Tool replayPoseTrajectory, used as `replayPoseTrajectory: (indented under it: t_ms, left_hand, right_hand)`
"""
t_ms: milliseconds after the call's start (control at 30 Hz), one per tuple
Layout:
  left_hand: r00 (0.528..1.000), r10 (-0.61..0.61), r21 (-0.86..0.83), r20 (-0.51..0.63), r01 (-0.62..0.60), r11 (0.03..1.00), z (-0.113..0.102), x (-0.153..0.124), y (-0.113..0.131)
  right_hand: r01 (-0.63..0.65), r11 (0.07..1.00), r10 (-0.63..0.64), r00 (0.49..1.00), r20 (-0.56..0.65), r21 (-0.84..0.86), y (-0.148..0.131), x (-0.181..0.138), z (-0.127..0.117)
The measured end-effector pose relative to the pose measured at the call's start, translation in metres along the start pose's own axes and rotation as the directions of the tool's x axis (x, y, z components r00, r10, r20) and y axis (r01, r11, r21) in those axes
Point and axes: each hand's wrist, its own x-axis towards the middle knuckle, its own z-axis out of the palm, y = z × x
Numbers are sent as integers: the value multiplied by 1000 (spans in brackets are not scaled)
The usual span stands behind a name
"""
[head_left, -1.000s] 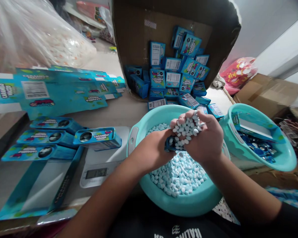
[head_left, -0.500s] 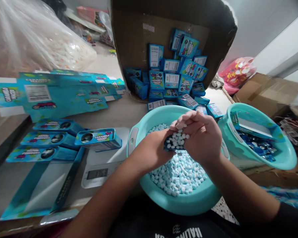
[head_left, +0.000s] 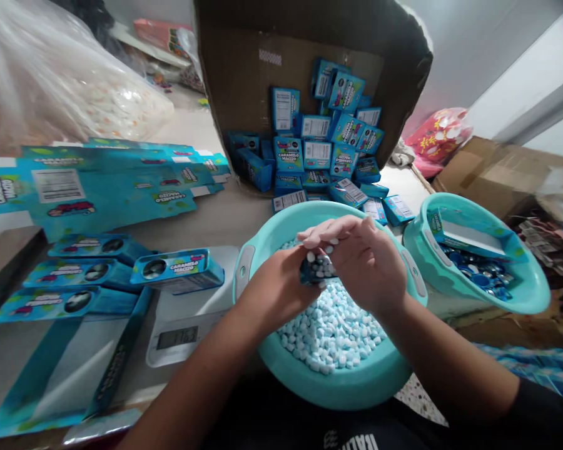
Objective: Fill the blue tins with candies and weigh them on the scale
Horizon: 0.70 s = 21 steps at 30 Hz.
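My left hand (head_left: 284,281) is closed around a small dark blue box (head_left: 308,275), mostly hidden by the fingers. Pale candies (head_left: 323,264) show at its open top. Cupped against that opening is my right hand (head_left: 368,262), with a few candies by its fingers. Both hands are above a turquoise tub (head_left: 333,390) holding a heap of pale blue and white candies (head_left: 333,331). Left of the tub, a blue carton with a round window (head_left: 182,269) rests on a white digital scale (head_left: 169,359).
Several windowed cartons (head_left: 82,272) lie left of the scale, near flat unfolded cartons (head_left: 107,187). Behind the tub, a large cardboard box (head_left: 239,87) on its side holds many small blue boxes (head_left: 288,153). A second turquoise tub (head_left: 530,275) with shiny blue pieces stands right.
Fewer candies show between my hands, and my right hand has tipped closer over the box. The whole view has shifted slightly; the box stays in my left hand.
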Motion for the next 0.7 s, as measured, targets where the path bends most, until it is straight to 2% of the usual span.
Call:
replayPoseTrajectory:
  t_ms: [100, 200, 233, 300, 367, 433, 567, 700]
  left_hand:
    - [997, -62, -64, -50, 59, 996, -1, 1, 0]
    - [990, -111, -102, -82, 102, 990, -3, 2, 2]
    - [989, -112, -105, -99, 102, 989, -4, 2, 2]
    - [983, -105, -94, -151, 92, 991, -4, 2, 3]
    - [972, -103, -64, -212, 92, 994, -4, 1, 3]
    - [959, -111, -41, -261, 104, 994, -3, 0, 3]
    - [955, -119, -18, -271, 118, 993, -3, 0, 2]
    - [962, -97, 8, -255, 102, 995, -3, 1, 2]
  right_hand:
    - [91, 992, -90, 996, 19, -92, -4, 1, -3]
    - [152, 914, -167, 986, -8, -376, -8, 1, -9]
    - [153, 847, -193, 981, -26, -509, -9, 1, -12]
    - [119, 649, -218, 975, -35, -751, -9, 0, -20]
    - [88, 455, -201, 980, -6, -886, -8, -1, -28]
    - [69, 351, -171, 985, 8, -934, -6, -2, -33]
    - [67, 280, -176, 984, 17, -958, -3, -5, -31]
    - [111, 170, -216, 974, 72, -979, -3, -8, -22]
